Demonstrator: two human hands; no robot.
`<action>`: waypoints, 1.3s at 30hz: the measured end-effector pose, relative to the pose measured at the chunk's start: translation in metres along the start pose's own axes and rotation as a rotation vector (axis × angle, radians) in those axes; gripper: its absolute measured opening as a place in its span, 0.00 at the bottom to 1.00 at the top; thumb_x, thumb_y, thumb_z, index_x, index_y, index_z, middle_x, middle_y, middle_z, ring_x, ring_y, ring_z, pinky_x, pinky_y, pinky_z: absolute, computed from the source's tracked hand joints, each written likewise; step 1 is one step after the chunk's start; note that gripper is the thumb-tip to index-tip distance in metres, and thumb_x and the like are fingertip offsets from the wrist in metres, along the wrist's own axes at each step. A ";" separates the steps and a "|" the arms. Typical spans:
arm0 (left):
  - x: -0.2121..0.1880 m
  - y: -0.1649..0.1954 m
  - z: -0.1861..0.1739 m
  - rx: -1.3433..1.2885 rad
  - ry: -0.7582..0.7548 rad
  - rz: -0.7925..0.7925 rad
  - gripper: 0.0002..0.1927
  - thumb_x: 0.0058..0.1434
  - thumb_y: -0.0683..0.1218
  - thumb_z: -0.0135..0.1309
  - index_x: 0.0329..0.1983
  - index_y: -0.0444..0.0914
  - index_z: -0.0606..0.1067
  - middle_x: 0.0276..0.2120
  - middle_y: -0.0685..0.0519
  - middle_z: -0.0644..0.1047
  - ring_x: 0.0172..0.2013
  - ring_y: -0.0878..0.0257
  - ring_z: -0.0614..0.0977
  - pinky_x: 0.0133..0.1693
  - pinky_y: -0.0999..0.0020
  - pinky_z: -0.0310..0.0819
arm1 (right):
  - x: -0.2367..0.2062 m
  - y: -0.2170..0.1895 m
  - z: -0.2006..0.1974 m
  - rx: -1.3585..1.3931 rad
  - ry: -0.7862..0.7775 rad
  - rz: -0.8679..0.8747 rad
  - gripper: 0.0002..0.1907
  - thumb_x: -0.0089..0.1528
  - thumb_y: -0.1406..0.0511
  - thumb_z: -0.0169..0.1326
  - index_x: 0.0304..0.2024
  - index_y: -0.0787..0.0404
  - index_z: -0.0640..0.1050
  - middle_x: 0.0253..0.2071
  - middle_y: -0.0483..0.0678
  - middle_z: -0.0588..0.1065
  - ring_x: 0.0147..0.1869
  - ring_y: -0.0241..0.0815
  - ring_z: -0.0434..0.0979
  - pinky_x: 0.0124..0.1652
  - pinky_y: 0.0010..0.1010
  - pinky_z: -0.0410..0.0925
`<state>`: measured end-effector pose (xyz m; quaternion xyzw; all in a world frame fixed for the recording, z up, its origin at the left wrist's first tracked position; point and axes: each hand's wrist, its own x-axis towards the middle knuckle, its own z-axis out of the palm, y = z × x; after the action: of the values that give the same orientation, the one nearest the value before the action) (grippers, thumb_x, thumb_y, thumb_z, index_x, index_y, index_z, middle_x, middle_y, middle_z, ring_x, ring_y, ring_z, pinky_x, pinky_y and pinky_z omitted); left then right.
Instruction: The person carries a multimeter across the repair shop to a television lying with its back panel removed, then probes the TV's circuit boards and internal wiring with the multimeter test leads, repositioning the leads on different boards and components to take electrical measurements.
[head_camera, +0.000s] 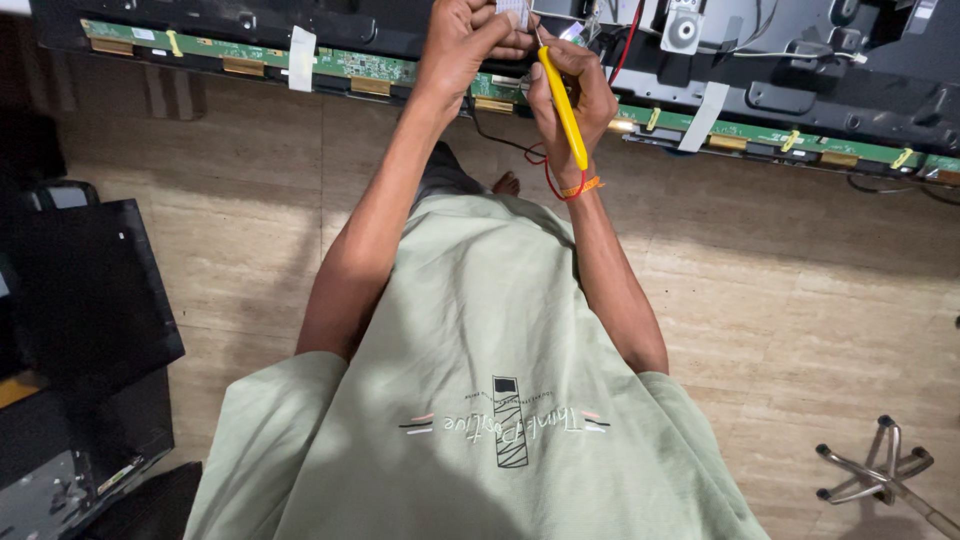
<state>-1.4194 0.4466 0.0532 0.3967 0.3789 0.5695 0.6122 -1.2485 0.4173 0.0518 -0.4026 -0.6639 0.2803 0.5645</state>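
My right hand (575, 95) grips a yellow-handled tool (563, 108) with its thin metal tip pointing up toward the top of the view. My left hand (465, 45) pinches a small white flat cable or connector (514, 12) beside that tip. Both hands hover over the lower edge of an opened flat screen's back (800, 70), where a long green circuit strip (350, 66) runs with gold ribbon tabs. A red thread and an orange band circle my right wrist.
A black panel (85, 290) lies on the tiled floor at left, with more dark parts below it. A metal chair base (880, 475) stands at lower right. White tape strips and red and black wires cross the screen's back.
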 end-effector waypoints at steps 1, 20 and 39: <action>0.001 0.000 0.000 0.017 0.001 0.001 0.06 0.71 0.38 0.51 0.46 0.30 0.77 0.41 0.46 0.84 0.41 0.59 0.89 0.44 0.65 0.87 | 0.001 0.001 0.000 0.002 -0.001 -0.001 0.08 0.66 0.74 0.61 0.45 0.68 0.75 0.51 0.56 0.81 0.51 0.37 0.82 0.51 0.27 0.75; 0.003 -0.008 -0.005 0.064 -0.005 -0.012 0.09 0.70 0.40 0.51 0.48 0.31 0.78 0.43 0.47 0.85 0.41 0.60 0.89 0.46 0.66 0.87 | 0.001 0.001 -0.001 0.004 0.018 0.029 0.07 0.66 0.73 0.61 0.45 0.68 0.76 0.50 0.55 0.80 0.49 0.36 0.81 0.50 0.26 0.75; 0.006 0.001 0.002 0.047 -0.013 -0.011 0.08 0.70 0.40 0.52 0.46 0.31 0.78 0.41 0.47 0.85 0.39 0.62 0.89 0.44 0.68 0.86 | -0.002 0.004 -0.001 0.130 0.039 0.130 0.06 0.68 0.73 0.59 0.46 0.68 0.75 0.50 0.54 0.80 0.48 0.33 0.79 0.49 0.25 0.75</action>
<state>-1.4179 0.4523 0.0550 0.4124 0.3903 0.5545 0.6084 -1.2467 0.4177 0.0480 -0.4126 -0.6059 0.3509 0.5827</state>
